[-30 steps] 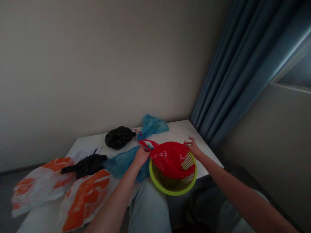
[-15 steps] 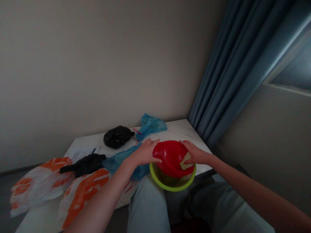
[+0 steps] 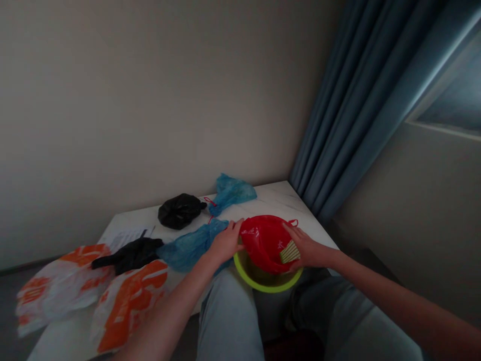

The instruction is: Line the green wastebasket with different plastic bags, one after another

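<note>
A lime green basket [image 3: 263,282] sits on my lap at the table's near edge. A red plastic bag [image 3: 265,239] lies bunched over its opening. My left hand [image 3: 225,242] rests on the bag's left side, fingers curled on the plastic. At the bag's right side my right hand [image 3: 306,247] presses against it, with a slotted piece of the basket wall showing by the fingers. A red handle loop sticks out behind the right hand.
On the white marble table [image 3: 280,200] lie two blue bags [image 3: 231,190] [image 3: 190,247], two black bags [image 3: 179,210] [image 3: 130,254], two orange-and-white bags [image 3: 126,303] [image 3: 56,286] and a paper sheet [image 3: 128,235]. Blue curtains [image 3: 361,100] hang at the right. A wall stands behind.
The red bag has been pushed down from a raised, spread state into the basket. Both hands moved from its handles onto its sides.
</note>
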`<state>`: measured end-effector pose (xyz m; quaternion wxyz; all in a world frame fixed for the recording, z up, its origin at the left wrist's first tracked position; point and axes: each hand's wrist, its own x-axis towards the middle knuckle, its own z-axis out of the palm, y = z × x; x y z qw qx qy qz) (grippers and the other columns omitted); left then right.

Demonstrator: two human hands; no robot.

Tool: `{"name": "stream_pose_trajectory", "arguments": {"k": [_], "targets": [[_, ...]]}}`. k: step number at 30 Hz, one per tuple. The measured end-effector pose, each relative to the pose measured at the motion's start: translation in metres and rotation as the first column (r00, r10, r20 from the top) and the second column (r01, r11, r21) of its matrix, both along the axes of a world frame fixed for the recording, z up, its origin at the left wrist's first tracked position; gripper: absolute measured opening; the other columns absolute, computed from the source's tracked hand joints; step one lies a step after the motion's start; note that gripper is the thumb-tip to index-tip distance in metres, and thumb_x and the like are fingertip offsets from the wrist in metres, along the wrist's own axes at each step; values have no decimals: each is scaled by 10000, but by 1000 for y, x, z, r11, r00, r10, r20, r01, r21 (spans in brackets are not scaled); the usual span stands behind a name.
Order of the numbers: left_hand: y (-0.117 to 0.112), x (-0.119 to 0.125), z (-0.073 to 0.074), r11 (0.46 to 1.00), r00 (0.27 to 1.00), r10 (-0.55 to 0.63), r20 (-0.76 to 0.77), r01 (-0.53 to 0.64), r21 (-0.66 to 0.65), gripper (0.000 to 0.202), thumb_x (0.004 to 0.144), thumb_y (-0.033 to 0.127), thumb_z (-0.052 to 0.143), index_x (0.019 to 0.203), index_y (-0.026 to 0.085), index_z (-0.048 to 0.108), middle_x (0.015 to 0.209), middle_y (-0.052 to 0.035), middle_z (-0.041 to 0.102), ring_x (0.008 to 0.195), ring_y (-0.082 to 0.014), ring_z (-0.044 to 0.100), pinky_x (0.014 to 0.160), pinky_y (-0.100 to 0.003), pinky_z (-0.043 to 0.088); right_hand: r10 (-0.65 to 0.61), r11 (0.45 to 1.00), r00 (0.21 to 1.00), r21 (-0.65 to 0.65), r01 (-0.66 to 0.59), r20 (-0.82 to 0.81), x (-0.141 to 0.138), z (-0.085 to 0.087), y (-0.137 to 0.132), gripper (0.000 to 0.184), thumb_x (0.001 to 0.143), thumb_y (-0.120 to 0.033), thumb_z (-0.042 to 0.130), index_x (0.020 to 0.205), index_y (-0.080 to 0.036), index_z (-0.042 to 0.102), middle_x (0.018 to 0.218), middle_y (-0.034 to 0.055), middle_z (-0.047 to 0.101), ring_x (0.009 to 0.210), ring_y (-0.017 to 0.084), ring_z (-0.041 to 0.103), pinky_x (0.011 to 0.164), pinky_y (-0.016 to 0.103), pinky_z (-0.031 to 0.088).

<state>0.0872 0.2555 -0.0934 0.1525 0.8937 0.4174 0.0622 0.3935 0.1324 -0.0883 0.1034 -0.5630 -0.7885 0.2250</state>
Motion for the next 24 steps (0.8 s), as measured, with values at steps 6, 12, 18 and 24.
{"name": "stream_pose_trajectory", "arguments": {"k": [6,12,18,24], "targets": [[-1,20,0,997,997,71,-14,-71,17,864,753,236,712,1514,259,304,1402,-167,451,1159,-297,608,946,-385,491,-116,984,972,159,84,205,-39,-29,8,1429,475,-356,937,1606,-125,96,1423,245,460,1348,455,381,1165,600,207],[5,13,3,972,955,-236,179,233,42,862,629,346,850,1389,221,461,1537,-157,376,1457,-348,310,1176,-514,286,-133,966,963,249,73,236,-42,-48,12,1335,520,-246,895,1606,-155,124,1367,228,522,1295,448,436,1146,594,249],[-14,-8,4,931,898,-352,263,366,-6,1102,579,650,829,1480,201,378,1536,-178,398,1460,-343,316,1206,-504,253,-75,967,979,255,25,190,-24,-44,17,1177,621,-227,804,1596,-143,152,1526,220,391,1390,411,334,1151,565,243],[-44,-27,-3,899,886,-431,174,437,3,1263,582,726,781,1576,197,208,1563,-189,366,1454,-379,309,1197,-535,253,-21,965,995,261,-6,101,-22,-36,22,1104,662,-177,771,1589,-147,174,1508,208,425,1393,367,345,1144,533,242]]}}
